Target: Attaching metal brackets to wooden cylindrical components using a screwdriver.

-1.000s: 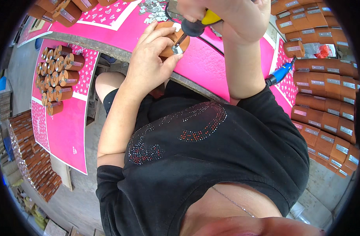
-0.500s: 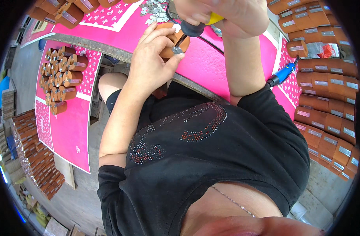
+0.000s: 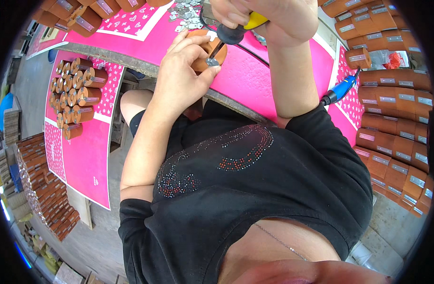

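My left hand (image 3: 186,71) is closed round a round orange-brown wooden block (image 3: 220,52) at the pink table's near edge. Its thumb lies against a small grey metal plate (image 3: 212,62) on the near side of the block. Up at the top of the view, my right hand (image 3: 285,19) grips a yellow-and-black screwdriver (image 3: 231,35), which slants down to the left. The dark shaft reaches the metal plate; the exact contact at its tip is too small to make out. My right hand is partly cut off by the upper edge.
Loose metal plates (image 3: 186,16) lie beyond the block. A black cable (image 3: 252,53) crosses the pink table (image 3: 248,78). Similar blocks stand on a lower pink table (image 3: 86,161) at left. Stacked blocks (image 3: 392,102) and a blue tool (image 3: 342,90) are at right.
My right hand and the screwdriver have shifted slightly left and up. My left hand keeps its hold on the block, with the shaft still at the metal plate.
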Tool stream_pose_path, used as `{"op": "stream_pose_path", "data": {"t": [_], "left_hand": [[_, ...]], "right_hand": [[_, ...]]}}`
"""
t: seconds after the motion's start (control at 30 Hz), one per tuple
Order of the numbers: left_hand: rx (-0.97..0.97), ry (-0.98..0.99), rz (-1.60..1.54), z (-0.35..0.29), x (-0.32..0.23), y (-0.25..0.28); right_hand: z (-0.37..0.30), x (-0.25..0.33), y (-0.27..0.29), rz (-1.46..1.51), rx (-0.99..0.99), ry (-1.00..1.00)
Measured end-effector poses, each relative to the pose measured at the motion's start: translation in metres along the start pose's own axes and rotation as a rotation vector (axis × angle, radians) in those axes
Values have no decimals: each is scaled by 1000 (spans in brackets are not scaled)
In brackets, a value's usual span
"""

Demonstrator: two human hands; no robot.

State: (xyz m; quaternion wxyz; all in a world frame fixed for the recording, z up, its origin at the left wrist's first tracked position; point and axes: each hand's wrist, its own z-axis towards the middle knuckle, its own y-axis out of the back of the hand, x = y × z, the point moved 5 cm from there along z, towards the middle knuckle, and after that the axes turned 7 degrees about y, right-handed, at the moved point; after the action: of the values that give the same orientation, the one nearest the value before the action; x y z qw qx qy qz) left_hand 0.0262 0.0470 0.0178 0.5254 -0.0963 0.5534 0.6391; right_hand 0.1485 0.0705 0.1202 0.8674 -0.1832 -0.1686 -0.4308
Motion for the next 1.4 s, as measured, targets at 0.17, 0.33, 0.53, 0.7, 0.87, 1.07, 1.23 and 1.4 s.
{"op": "stream_pose_path", "data": {"t": [0.17,0.33,0.53,0.7,0.87,1.07,1.23,1.4], "left_hand": [[-7,-29,23,1,3,1],[-35,-10,-19,-7,6,5],[28,176,-13,-24,24,5],[-257,217,-60,-64,57,88],[-649,656,313,-168,158,184],[-828,1187,504,-297,293,231],[-943,1294,435,-324,380,235],[-1016,1281,451,-324,432,242]], "right_hand": [[-4,-3,-3,30,-90,44],[2,21,-6,-66,260,-129],[9,61,6,65,33,-28],[5,70,0,-12,55,26],[-8,30,-17,-108,48,-81],[-22,-22,-26,-196,-61,-252],[-15,-56,-41,-297,-67,-309],[-7,-85,-52,-295,-51,-353]]}}
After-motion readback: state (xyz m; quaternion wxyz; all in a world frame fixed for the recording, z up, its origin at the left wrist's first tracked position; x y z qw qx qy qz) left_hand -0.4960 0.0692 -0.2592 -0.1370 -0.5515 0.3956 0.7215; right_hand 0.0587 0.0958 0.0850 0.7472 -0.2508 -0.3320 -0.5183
